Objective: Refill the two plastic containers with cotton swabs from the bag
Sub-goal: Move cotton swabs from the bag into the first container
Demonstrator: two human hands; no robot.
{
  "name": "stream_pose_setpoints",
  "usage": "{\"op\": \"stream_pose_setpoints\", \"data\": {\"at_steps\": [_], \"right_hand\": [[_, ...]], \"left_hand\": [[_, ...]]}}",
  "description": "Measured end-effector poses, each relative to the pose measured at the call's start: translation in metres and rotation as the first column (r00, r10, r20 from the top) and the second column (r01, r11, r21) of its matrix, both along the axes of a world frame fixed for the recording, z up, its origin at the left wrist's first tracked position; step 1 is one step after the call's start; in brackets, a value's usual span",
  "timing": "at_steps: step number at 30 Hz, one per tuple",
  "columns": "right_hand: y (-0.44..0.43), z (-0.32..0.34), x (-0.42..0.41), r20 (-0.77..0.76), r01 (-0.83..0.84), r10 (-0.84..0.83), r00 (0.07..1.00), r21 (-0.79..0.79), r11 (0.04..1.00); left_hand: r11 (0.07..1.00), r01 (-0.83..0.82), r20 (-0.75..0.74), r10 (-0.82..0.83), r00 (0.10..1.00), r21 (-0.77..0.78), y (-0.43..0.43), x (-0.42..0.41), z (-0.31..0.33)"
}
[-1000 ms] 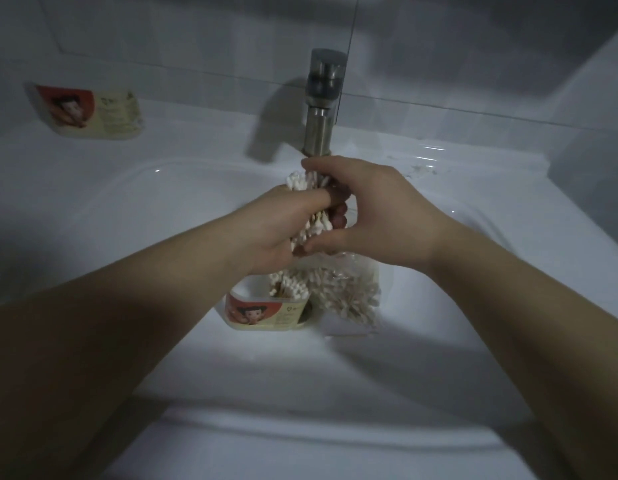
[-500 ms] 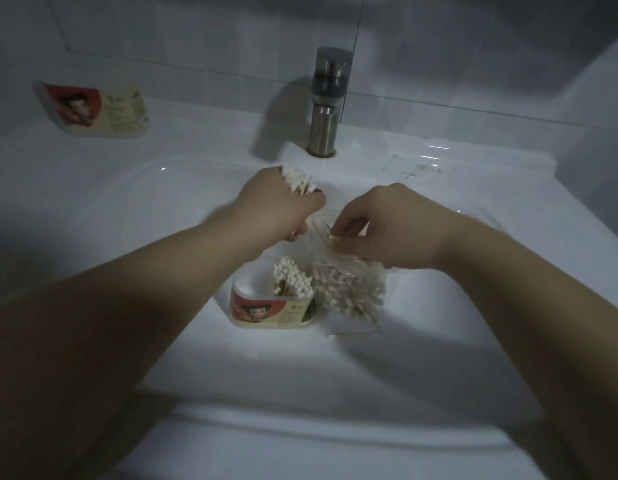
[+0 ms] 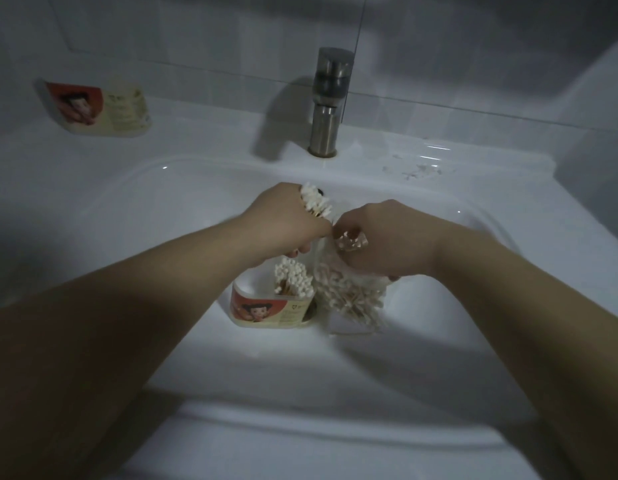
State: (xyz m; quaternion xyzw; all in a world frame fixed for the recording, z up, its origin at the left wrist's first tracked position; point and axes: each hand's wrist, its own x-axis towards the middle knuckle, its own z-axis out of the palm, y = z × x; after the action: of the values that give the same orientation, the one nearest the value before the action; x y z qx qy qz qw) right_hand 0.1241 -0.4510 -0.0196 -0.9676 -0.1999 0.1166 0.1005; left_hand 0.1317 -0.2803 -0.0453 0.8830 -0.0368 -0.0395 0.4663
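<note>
Head view: your left grip (image 3: 283,220) is curled tight round a bunch of swabs (image 3: 314,202), raised above the container (image 3: 266,306) standing in the sink (image 3: 145,209), probably so they go in upright beside those already there. Your right grip (image 3: 380,237) pinches the bag (image 3: 349,296) by its mouth (this keeps it from spilling). The second container (image 3: 96,109) lies well apart, on the sink's back ledge.

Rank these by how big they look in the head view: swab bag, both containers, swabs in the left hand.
1. bag
2. container in the basin and container on the ledge: alike; the ledge one sits farther off, so unranked
3. swab bundle in the left hand
</note>
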Motion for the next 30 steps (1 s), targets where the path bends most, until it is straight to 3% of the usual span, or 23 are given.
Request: {"op": "stream_pose_setpoints", "data": {"at_steps": [3,12,21,26,30], "right_hand": [[0.000,-0.004,0.004,0.079,-0.026,0.033,0.996,-0.090,0.996],[0.006,-0.009,0.003,0.090,-0.092,0.109,0.990,-0.176,0.980],[0.006,-0.012,0.005,0.103,-0.082,0.108,0.989,-0.228,0.970],[0.002,-0.010,0.007,0.196,-0.089,0.120,0.973,-0.160,0.983],[-0.001,-0.010,0.009,0.175,-0.078,0.097,0.980,-0.108,0.991]], "left_hand": [[1.000,0.020,0.030,-0.019,0.999,-0.020,0.000,0.000,-0.001],[0.987,0.130,0.180,-0.111,0.977,-0.099,-0.005,-0.004,0.003],[0.974,0.153,0.112,-0.173,0.978,0.164,0.000,-0.003,-0.001],[0.963,0.150,0.166,-0.189,0.968,0.222,0.001,-0.002,0.001],[0.938,0.142,0.187,-0.208,0.960,0.317,0.004,-0.001,0.000]]}}
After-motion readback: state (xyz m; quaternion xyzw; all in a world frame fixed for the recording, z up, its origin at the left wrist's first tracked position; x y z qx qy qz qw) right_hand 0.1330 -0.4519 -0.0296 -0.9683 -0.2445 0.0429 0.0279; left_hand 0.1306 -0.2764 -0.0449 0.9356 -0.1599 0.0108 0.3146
